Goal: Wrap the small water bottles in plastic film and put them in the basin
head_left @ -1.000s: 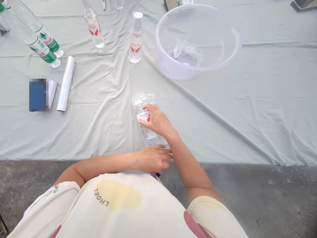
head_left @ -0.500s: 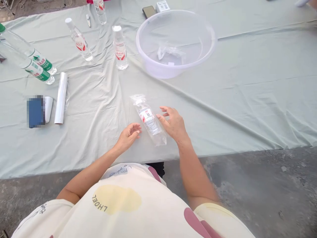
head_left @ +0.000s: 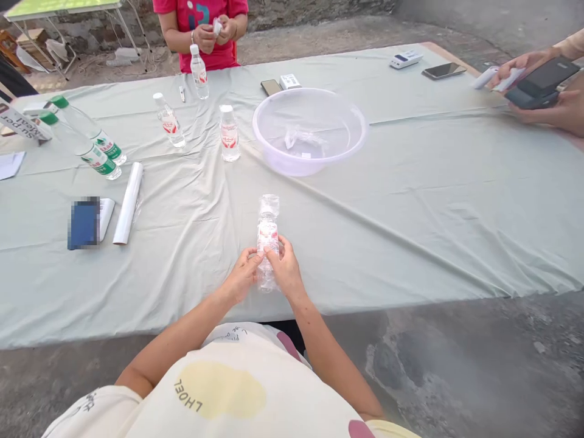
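A water bottle point(head_left: 268, 234) wrapped in clear plastic film lies on the cloth-covered table, its cap end pointing away from me. Loose film extends past both of its ends. My left hand point(head_left: 245, 272) grips its lower left side, and my right hand point(head_left: 285, 267) holds the right side with the thumb on top. Both hands have their fingers curled round the bottle. Left of them lies a roll of plastic film point(head_left: 128, 204).
A translucent basin point(head_left: 292, 165) with crumpled film inside stands ahead. Upright water bottles point(head_left: 229, 134) and taller green-capped bottles point(head_left: 98, 159) are at left. A person in a red shirt point(head_left: 201, 24) sits across; another person's hands point(head_left: 566, 109) hold a dark device at right.
My hands have closed on the wrapped bottle, which has turned from slanted to nearly straight away from me. The camera has tilted up, bringing people into view.
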### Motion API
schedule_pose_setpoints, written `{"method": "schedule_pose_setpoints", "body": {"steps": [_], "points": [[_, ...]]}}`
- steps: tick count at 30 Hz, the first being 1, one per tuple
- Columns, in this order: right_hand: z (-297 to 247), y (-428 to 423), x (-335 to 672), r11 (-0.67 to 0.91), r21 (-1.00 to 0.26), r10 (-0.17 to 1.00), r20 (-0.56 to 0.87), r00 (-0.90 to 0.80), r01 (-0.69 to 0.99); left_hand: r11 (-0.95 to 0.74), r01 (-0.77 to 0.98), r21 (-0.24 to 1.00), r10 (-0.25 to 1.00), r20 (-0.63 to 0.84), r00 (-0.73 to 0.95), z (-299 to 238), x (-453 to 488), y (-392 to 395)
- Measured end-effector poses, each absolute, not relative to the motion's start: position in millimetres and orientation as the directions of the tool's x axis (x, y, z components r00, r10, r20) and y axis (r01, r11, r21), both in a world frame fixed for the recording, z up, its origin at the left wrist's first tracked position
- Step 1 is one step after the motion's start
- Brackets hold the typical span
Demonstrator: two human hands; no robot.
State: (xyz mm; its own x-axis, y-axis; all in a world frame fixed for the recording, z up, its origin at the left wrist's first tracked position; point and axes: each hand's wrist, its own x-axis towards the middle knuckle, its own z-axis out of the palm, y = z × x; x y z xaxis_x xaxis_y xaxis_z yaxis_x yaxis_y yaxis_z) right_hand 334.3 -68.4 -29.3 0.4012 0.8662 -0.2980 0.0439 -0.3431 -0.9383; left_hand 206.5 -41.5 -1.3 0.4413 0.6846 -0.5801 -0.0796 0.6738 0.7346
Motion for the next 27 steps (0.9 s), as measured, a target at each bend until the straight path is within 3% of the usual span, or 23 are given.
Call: {"method": "schedule_pose_setpoints", "body": {"steps": [4,8,11,13,15,17,19,22,24,27], "points": [[-34,-80,310,-0.240,-0.969,0.931,-0.214,0.296,0.053,0.630,-0.152,0.762,0.763,-0.570,0.306,1,193,-50],[-6,-78,324,-0.177,-0.923,0.984,-0.155,0.091,0.342,0.562,-0.149,0.814,0.815,-0.513,0.270,3,154,-53],[29,-65,339,0.072,-0.892,0.983,0.138,0.118,0.445,0.513,-0.087,0.854,0.839,-0.477,0.261,12,120,-56],[44,-54,342,0.287,-0.842,0.937,0.346,0.049,0.456,0.501,-0.057,0.863,0.843,-0.472,0.259,22,100,-61],[47,-42,338,0.414,-0.820,0.906,0.413,-0.093,0.396,0.475,-0.068,0.877,0.855,-0.442,0.273,31,83,-69],[38,-32,327,0.396,-0.882,0.917,0.365,-0.160,0.254,0.432,-0.122,0.894,0.881,-0.389,0.269,39,69,-76],[26,-27,312,0.328,-0.945,0.938,0.325,-0.125,0.006,0.374,-0.193,0.907,0.916,-0.329,0.229,44,60,-81],[19,-28,284,0.291,-0.894,0.956,0.287,0.063,-0.340,0.313,-0.291,0.904,0.939,-0.248,0.238,44,57,-78],[28,-31,268,0.313,-0.871,0.947,0.255,0.196,-0.379,0.288,-0.384,0.877,0.945,-0.195,0.262,40,65,-69],[58,-31,256,0.382,-0.878,0.913,0.309,0.267,-0.287,0.266,-0.499,0.825,0.962,-0.194,0.192,30,88,-47]]}}
